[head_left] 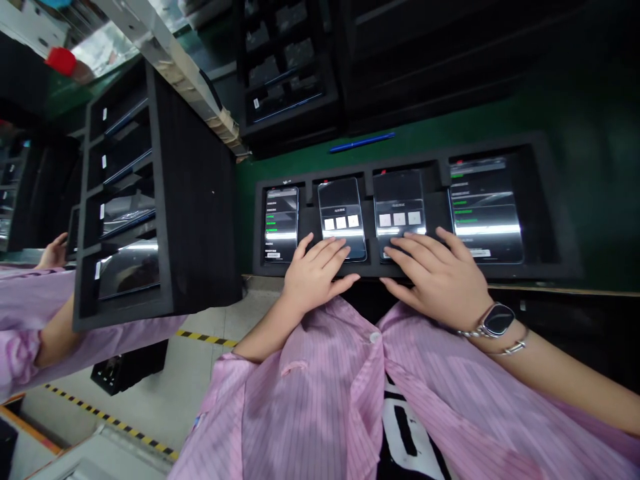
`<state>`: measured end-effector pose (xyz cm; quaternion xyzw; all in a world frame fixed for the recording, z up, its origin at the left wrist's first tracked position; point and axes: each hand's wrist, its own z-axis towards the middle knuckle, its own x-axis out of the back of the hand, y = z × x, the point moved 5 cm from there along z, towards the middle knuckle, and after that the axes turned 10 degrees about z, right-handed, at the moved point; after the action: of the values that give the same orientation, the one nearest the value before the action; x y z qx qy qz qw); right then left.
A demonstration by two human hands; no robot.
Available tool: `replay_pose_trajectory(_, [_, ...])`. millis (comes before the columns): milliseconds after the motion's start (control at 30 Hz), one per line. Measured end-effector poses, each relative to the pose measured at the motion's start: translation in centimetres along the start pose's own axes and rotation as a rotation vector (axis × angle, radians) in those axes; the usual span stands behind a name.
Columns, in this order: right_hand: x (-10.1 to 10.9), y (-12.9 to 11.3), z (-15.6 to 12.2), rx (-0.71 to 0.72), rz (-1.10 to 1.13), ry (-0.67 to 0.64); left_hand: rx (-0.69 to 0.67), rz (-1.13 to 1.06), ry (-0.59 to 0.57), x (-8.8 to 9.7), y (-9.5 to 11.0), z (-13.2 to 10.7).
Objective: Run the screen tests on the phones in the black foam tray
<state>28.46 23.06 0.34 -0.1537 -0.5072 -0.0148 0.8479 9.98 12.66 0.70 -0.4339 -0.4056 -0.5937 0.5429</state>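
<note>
Four phones lie face up in a long black tray on the green counter. Each phone has its own slot, most likely so they stay apart and don't bump. Face up, all the screens can be seen and tapped.

The left hand is loose and flat, holding nothing. Its fingers lie over the low end of the second phone. The right hand is loose and flat too, with its fingers over the low end of the third phone. I can't tell if the fingertips press the glass or sit just above it. A watch is on the right wrist.

Those two middle phones show three white squares each. The first phone, at the tray's 9 o'clock end, and the fourth phone, at its 3 o'clock end, show lists with green and white lines. Both have a white label near the bottom. All these words are too small to read, and I see no brand name.

At 11 o'clock from the tray's middle lies a blue pen. At 9 o'clock stands a black box with white tags, also too small to read.
</note>
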Motion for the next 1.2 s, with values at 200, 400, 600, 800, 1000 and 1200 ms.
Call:
replay_pose_trajectory(200, [-0.2,0.2,-0.1,-0.018,0.009,-0.006,-0.008,0.005,0.024,-0.1,-0.1,0.1])
replay_pose_trajectory(400, [0.0,0.2,0.0,-0.037,0.041,-0.015,0.023,-0.055,-0.022,0.2,-0.2,0.2])
replay_pose_trajectory(600, [0.5,1.4,1.1,-0.143,0.175,0.041,0.280,-0.008,0.001,0.8,-2.8,1.0])
replay_pose_trajectory(800, [-0.3,2.1,1.8,-0.204,0.166,0.013,0.334,0.009,-0.069,-0.6,-3.8,1.5])
replay_pose_trajectory(1000, [4.1,4.8,-2.5,-0.300,0.070,0.203,0.398,-0.037,0.160,3.1,-5.8,-2.4])
replay_pose_trajectory(1200, [4.4,8.1,-7.4,-0.498,-0.029,0.169,0.515,-0.008,0.093,3.4,-8.9,-6.9])
